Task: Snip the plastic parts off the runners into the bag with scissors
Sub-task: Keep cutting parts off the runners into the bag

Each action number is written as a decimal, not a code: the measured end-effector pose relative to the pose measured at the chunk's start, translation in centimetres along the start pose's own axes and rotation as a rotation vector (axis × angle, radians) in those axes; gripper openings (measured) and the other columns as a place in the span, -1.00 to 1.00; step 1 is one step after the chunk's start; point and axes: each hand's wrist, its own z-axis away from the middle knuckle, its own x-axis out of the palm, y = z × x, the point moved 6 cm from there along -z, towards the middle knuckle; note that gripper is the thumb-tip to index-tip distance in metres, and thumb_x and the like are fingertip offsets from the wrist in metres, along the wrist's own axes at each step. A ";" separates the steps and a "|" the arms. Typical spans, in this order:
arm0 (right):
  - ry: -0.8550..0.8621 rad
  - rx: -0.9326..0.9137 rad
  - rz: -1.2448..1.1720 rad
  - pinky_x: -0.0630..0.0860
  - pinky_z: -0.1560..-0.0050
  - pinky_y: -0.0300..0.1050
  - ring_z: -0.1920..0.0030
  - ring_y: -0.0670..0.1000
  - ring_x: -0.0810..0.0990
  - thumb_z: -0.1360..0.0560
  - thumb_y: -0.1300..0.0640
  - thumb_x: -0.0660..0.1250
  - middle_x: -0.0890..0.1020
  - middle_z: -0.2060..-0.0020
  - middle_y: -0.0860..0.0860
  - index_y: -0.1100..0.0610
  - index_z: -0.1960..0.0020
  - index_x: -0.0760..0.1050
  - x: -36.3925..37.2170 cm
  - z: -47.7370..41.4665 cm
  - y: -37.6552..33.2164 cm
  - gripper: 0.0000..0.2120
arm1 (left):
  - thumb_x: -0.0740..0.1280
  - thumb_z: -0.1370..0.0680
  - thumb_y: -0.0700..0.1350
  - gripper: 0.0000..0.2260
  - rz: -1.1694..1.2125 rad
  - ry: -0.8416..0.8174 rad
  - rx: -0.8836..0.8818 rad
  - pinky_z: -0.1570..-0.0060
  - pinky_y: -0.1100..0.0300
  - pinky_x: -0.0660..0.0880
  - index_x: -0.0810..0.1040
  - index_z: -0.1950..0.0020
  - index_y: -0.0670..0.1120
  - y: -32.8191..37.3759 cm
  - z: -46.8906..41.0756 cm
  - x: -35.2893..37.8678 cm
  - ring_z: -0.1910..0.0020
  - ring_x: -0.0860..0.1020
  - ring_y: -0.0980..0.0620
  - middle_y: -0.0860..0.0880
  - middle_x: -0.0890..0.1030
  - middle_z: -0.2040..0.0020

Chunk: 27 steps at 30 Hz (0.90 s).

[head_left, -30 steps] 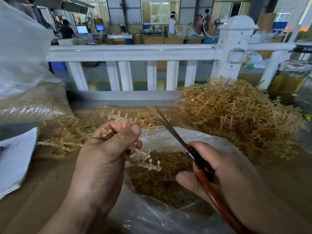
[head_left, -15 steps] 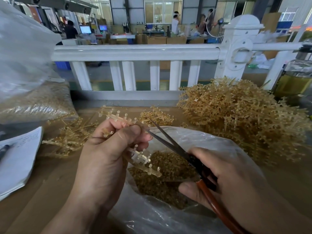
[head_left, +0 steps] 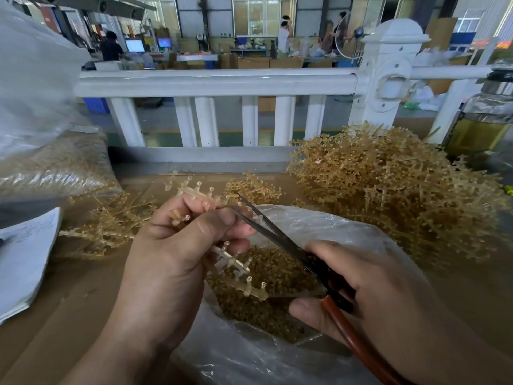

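Snipping is the step in hand. My left hand [head_left: 177, 245] grips one runner [head_left: 236, 262] between thumb and curled fingers at centre frame, above the open mouth of the bag [head_left: 327, 226]. One end of the runner stands up past my fingers and the other hangs down over the bag. Both ends carry small parts on their branches.

My right hand [head_left: 369, 295], lower right of centre, is closed round the handles of the scissors [head_left: 277, 237]. The blades stand slightly parted, with their tips at the upper branches, just beside my left fingertips. Whether a part lies between them I cannot tell.

The bag lies on the surface [head_left: 55, 315] at lower centre and holds a heap of loose parts [head_left: 272, 276]. A large pile of runners [head_left: 388, 190] fills the right of the frame, and a smaller scatter of runners [head_left: 111, 226] lies left of centre. Whether that scatter is already stripped I cannot confirm.

Assessment: much work remains, given the size of the pile. The next move calls for closing the blades on the neck of one part, close to the runner, with the cut held over the bag's mouth so the piece drops in. The blades work beside my fingertips, so care is needed.
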 end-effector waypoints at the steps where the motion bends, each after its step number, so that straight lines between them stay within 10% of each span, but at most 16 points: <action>1: -0.001 0.005 0.006 0.35 0.10 -0.42 -0.08 -0.38 0.40 -0.20 -0.66 -0.04 0.49 0.04 -0.40 -0.40 -0.25 0.18 -0.1 0.0 0.0 -0.30 | 0.53 -0.31 -0.09 -0.79 0.005 -0.002 -0.004 0.24 0.11 0.62 0.57 0.17 -0.11 -0.1 0.0 0.0 0.24 0.72 -0.05 -0.20 0.72 0.17; 6: 0.018 0.010 0.020 0.41 0.03 -0.16 0.00 -0.28 0.45 -0.24 -0.65 0.01 0.57 0.12 -0.35 -0.29 -0.19 0.33 -0.4 0.2 -0.2 -0.32 | 0.51 -0.33 -0.10 -0.74 0.020 -0.020 -0.007 0.24 0.10 0.62 0.53 0.10 -0.17 -0.1 0.1 0.2 0.22 0.73 -0.08 -0.25 0.72 0.12; 15: -0.030 -0.018 -0.070 0.37 0.34 -0.32 0.17 -0.24 0.54 -0.31 -0.60 0.11 0.52 0.15 -0.33 -0.31 -0.19 0.38 -0.6 0.2 -0.6 -0.41 | 0.52 -0.36 -0.10 -0.84 0.006 -0.062 -0.009 0.21 0.11 0.61 0.59 0.17 -0.08 0.0 0.1 0.3 0.18 0.73 -0.07 -0.19 0.72 0.17; 27: 0.066 -0.086 -0.089 0.50 0.28 -0.24 0.22 -0.23 0.57 -0.35 -0.58 0.10 0.56 0.21 -0.25 -0.17 -0.12 0.48 -1.1 0.4 -0.7 -0.40 | 0.51 -0.35 -0.09 -0.89 -0.002 -0.071 0.004 0.20 0.12 0.62 0.60 0.21 -0.03 0.3 0.2 0.4 0.19 0.73 -0.07 -0.17 0.72 0.21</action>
